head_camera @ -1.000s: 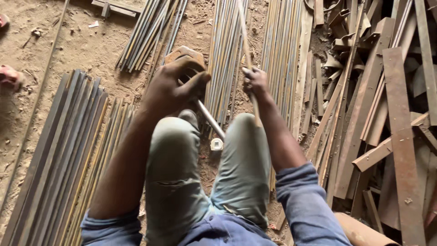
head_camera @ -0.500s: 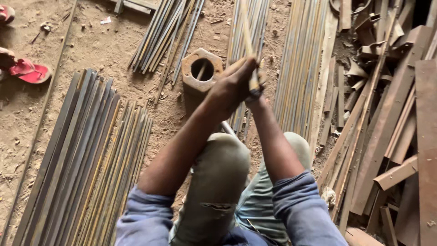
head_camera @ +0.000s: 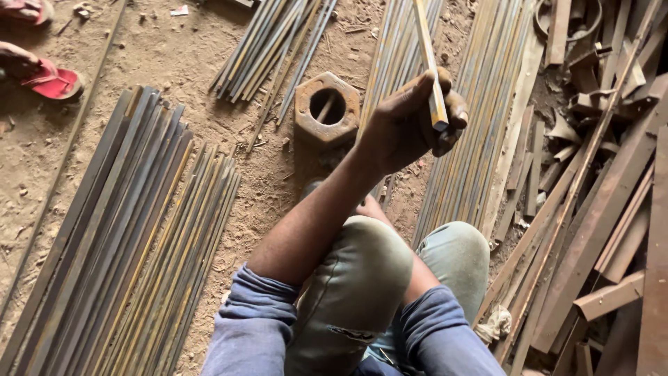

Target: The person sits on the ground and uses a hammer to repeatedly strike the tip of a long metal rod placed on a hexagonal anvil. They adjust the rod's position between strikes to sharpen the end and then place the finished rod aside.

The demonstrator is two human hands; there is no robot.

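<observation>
Head-camera footage is being taken from above a seated person whose knees are being seen at the lower centre of the frame. A thin metal rod [head_camera: 429, 63] is being gripped by the left hand [head_camera: 410, 122], right of centre in the upper half, with the fingers clamped tightly around it; the rod is being held slanted, running from the fist up to the top edge of the frame. The right hand [head_camera: 372, 207] is being largely hidden beneath the left forearm just above the knees, so whether it is closed or apart cannot be told. A heavy hexagonal metal block [head_camera: 327, 108] with a round hole is being seen on the dirt floor [head_camera: 174, 76] just left of the raised fist. Bundles of long metal rods [head_camera: 132, 244] are lying at the lower left, and further rod bundles [head_camera: 278, 42] are lying at the top centre. Rusty flat metal offcuts [head_camera: 598, 209] are being piled along the right side. A red sandal [head_camera: 52, 80] is lying at the upper left.
</observation>
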